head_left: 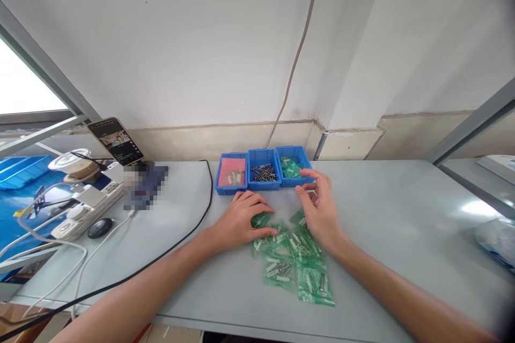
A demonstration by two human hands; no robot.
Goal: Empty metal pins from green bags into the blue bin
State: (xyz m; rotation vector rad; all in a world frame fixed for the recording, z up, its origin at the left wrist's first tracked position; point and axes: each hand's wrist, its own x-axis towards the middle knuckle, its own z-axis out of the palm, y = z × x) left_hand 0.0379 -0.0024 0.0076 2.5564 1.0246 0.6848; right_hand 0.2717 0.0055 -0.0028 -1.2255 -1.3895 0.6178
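Observation:
My left hand [245,220] rests over a pile of small green plastic bags [300,244], its thumb and fingers apart. Part of one green bag [261,219] shows between them. My right hand [322,209] is raised at the pile's far right edge, thumb and forefinger apart, with nothing visible between them; its other fingers curl inward. The forefinger reaches to the front of the right blue bin [303,181], which holds green material. Metal screws or pins fill the middle blue bin [263,186]. In the left blue bin [231,191] lies a pink bag with small parts.
A phone [116,142] on a stand, a power strip [94,201], a black mouse [100,228] and a lidded cup [74,163] are at the left. A black cable [177,244] crosses the grey table [386,225]. Metal frame posts stand at both sides.

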